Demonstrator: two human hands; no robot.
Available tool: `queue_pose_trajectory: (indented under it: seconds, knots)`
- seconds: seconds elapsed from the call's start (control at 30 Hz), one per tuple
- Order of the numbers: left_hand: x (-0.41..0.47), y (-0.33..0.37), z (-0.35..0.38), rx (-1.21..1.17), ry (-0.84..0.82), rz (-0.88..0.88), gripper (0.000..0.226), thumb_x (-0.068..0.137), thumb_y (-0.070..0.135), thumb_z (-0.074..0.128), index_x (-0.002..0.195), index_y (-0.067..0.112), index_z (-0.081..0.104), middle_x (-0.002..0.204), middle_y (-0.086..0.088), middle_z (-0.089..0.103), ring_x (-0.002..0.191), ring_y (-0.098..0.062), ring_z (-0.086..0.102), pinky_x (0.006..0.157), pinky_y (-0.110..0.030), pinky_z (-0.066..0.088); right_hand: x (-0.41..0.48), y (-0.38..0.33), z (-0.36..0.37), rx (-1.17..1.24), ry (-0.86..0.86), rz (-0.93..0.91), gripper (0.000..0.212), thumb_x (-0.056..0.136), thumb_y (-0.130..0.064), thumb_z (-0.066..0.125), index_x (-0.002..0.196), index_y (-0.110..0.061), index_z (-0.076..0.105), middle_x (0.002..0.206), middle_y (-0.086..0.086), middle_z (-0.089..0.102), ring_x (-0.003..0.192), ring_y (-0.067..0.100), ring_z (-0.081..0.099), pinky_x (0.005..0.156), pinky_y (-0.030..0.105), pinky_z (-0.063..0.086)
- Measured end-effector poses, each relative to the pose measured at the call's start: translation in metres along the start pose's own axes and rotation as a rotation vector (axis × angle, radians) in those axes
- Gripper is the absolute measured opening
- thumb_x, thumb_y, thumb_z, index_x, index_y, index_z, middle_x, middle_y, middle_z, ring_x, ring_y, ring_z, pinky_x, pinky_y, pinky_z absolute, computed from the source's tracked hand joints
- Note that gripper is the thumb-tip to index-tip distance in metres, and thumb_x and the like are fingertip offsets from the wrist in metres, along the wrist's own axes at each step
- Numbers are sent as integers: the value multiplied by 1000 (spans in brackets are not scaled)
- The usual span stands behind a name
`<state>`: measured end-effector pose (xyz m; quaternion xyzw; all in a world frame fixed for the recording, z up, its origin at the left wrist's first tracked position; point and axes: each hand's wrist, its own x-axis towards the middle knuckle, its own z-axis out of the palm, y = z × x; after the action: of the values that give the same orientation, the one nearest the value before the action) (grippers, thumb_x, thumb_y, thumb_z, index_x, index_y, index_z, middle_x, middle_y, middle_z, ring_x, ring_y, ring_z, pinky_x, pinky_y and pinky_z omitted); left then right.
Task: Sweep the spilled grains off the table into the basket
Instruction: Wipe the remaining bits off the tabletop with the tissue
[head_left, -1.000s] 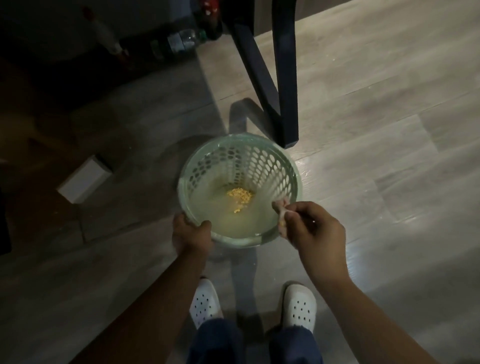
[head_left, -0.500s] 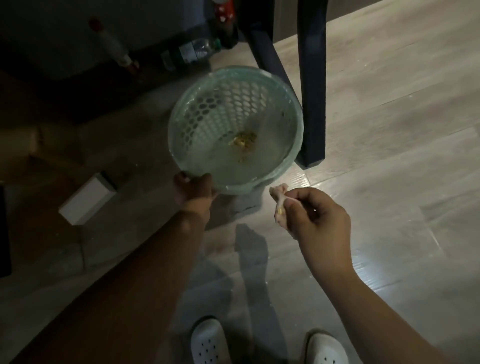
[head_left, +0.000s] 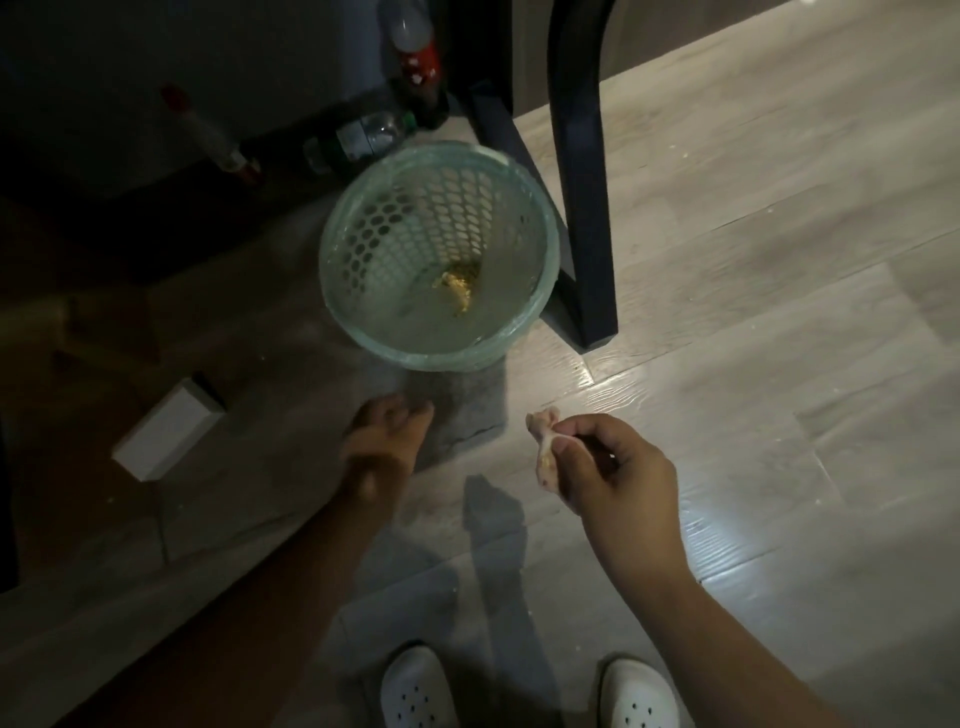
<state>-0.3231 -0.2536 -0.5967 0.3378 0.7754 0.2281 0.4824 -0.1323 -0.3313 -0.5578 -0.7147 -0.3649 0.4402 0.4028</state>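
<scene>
A pale green perforated basket (head_left: 363, 244) stands on the wooden floor beside a dark table leg (head_left: 582, 208). A small heap of yellow grains (head_left: 460, 286) lies on its bottom. My left hand (head_left: 382, 441) hovers just in front of the basket, fingers loose, holding nothing and apart from the rim. To the right, my right hand (head_left: 613, 467) pinches a crumpled pale cloth (head_left: 545, 441) with a few grains stuck to it. The tabletop is out of view.
A white box (head_left: 166, 436) lies on the floor at the left. Bottles (head_left: 363, 137) and a red-labelled bottle (head_left: 418, 62) lie behind the basket by the dark wall. My white shoes (head_left: 415, 691) are at the bottom edge. Light floor spreads to the right.
My left hand carried the basket away from me, set it on the floor next to the table leg and let go. My right hand kept hold of the cloth.
</scene>
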Motion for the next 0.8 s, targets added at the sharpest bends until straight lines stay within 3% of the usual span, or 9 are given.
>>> queue_pose_trajectory:
  seconds: [0.07,0.13,0.23,0.33,0.43,0.6,0.73,0.8]
  knots:
    - [-35,0,-6,86,-145,102,22,87,13,67,107,6,60,101,-6,65,89,-17,60,80,-20,48,-12,-11,-15,-27,2,-1,16,89,-9,63,85,-23,69,81,-7,71,74,9,67,64,25,55]
    - [-64,0,-17,141,-250,170,22,78,25,70,98,19,63,87,2,65,79,-11,59,74,-21,50,-27,-24,-32,-22,0,17,17,90,-7,62,84,-22,69,80,-6,71,73,9,67,62,21,54]
    - [-101,15,-28,262,-321,224,18,79,23,70,94,29,61,84,8,63,79,-9,59,81,-30,49,-54,-50,-61,-49,31,25,16,90,-7,62,85,-21,69,81,-6,71,73,8,67,61,20,53]
    - [-150,51,-41,361,-320,340,22,83,17,69,100,28,61,98,5,66,93,-11,62,86,-29,50,-86,-82,-94,-53,58,30,17,90,-9,62,83,-23,69,83,-5,72,79,10,69,67,33,58]
    - [-198,95,-57,383,-362,410,24,81,17,70,102,26,62,103,6,66,96,-12,62,89,-34,51,-120,-129,-124,-5,109,25,19,90,-8,61,81,-22,68,81,-2,72,81,14,70,72,42,59]
    - [-287,182,-88,383,-370,548,23,82,22,71,101,29,61,104,7,66,99,-9,62,91,-31,51,-175,-227,-175,16,216,-99,19,87,-3,63,80,-20,69,76,-11,71,74,4,67,62,13,48]
    - [-356,252,-115,374,-338,688,25,81,25,71,92,42,57,101,13,66,98,-7,63,89,-31,52,-212,-304,-221,69,216,-173,18,88,-5,62,78,-19,68,81,-6,73,82,4,69,64,22,54]
    - [-388,287,-128,374,-328,736,23,82,25,71,92,41,57,101,12,66,96,-7,63,89,-34,52,-227,-344,-244,122,211,-212,16,89,-5,62,79,-15,68,83,-2,74,84,4,70,63,20,53]
